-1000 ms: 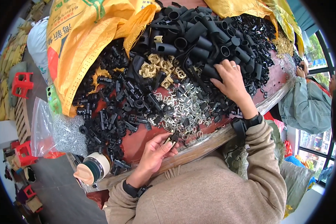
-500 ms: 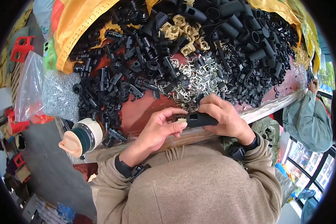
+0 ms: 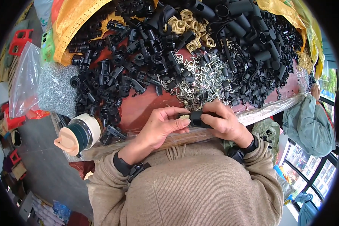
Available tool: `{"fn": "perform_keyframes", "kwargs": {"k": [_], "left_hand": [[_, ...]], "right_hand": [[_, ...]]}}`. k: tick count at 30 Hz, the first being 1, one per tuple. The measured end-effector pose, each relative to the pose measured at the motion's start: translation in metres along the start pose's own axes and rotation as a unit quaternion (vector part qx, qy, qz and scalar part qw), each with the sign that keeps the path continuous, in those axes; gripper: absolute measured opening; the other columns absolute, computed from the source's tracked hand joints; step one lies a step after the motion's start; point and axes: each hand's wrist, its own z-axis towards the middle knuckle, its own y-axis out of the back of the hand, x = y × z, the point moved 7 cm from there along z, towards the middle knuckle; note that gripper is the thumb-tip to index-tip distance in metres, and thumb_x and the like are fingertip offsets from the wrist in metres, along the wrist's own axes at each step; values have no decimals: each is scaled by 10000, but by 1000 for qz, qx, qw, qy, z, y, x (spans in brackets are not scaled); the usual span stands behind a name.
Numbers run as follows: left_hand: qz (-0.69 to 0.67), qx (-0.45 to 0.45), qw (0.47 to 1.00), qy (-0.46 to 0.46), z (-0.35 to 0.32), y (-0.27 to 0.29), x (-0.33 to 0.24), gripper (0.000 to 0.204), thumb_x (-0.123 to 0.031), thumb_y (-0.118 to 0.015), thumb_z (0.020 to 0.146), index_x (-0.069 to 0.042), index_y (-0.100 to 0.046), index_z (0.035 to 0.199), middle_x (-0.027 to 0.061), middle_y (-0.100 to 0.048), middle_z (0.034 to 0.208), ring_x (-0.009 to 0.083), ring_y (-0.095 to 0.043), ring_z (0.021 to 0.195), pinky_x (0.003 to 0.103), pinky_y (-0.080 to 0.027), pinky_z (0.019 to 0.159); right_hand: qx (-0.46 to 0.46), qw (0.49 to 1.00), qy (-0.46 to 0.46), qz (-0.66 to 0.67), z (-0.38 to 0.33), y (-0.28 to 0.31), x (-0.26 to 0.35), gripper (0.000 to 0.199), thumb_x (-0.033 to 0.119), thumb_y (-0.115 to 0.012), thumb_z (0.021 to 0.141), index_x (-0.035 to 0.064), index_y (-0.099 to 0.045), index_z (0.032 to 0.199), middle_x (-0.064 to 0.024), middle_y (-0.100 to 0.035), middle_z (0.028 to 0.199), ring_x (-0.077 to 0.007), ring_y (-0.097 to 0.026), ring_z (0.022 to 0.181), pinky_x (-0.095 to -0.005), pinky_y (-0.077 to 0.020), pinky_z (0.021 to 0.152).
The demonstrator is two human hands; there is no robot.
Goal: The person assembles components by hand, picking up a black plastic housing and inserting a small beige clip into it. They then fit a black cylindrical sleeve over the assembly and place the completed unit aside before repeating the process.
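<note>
While your hands meet at the table's near edge (image 3: 147, 109), your right hand (image 3: 224, 124) grips a black plastic part (image 3: 196, 118) — your left hand (image 3: 160, 128) pinches a pale clip (image 3: 184, 117) against its end. Black parts (image 3: 113, 75) and metal clips (image 3: 203, 79) lie heaped just beyond.

The part (image 3: 198, 119) pinched between both hands is black with a small cream clip at its end, and the heap of plastic fittings (image 3: 139, 71) is black too. Silver metal clips (image 3: 205, 81) and beige ones (image 3: 186, 22) lie on a reddish-brown table (image 3: 147, 107), beside yellow sacks (image 3: 73, 22). The sweater sleeves (image 3: 199, 192) are tan with a fine ribbed knit.
</note>
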Motion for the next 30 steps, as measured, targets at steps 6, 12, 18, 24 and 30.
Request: {"fn": "perform_keyframes", "kwargs": {"k": [6, 12, 18, 24, 30], "left_hand": [[80, 22, 996, -25, 0, -4, -3, 340, -106, -621, 779, 42, -526, 1070, 76, -608, 843, 128, -597, 690, 210, -482, 625], [65, 7, 998, -9, 1, -7, -3, 355, -105, -616, 783, 39, -517, 1092, 83, -605, 873, 131, -595, 689, 215, -480, 633], [72, -12, 997, -7, 0, -2, -7, 484, -84, -623, 775, 61, -404, 1182, 113, -575, 958, 142, -587, 783, 219, -482, 671], [141, 23, 988, -60, -2, -13, -6, 673, -69, -657, 741, 67, -255, 1263, 138, -558, 997, 148, -561, 873, 237, -472, 729], [106, 32, 990, -86, -12, -15, -15, 702, -71, -676, 719, 40, -256, 1270, 145, -531, 1023, 135, -555, 839, 235, -466, 731]], "right_hand": [[-22, 999, 27, 31, -7, -3, -1, 454, -20, -650, 534, 21, -502, 962, -150, -491, 927, -277, -529, 724, -344, -452, 594], [-42, 999, 0, 31, -11, -17, -8, 444, -22, -634, 563, 22, -489, 980, -148, -489, 948, -282, -526, 776, -352, -446, 649], [122, 990, -66, 6, 9, -10, -9, 560, 69, -680, 594, 3, -445, 1099, -159, -495, 1033, -307, -506, 923, -409, -393, 809], [203, 958, -14, 203, 22, -15, 12, 721, 270, -708, 633, -14, -394, 1217, -165, -464, 1158, -338, -441, 1074, -427, -317, 919], [137, 948, -69, 278, 3, -8, 16, 684, 362, -697, 633, -35, -471, 1142, -189, -467, 1158, -341, -468, 1035, -425, -352, 887]]}}
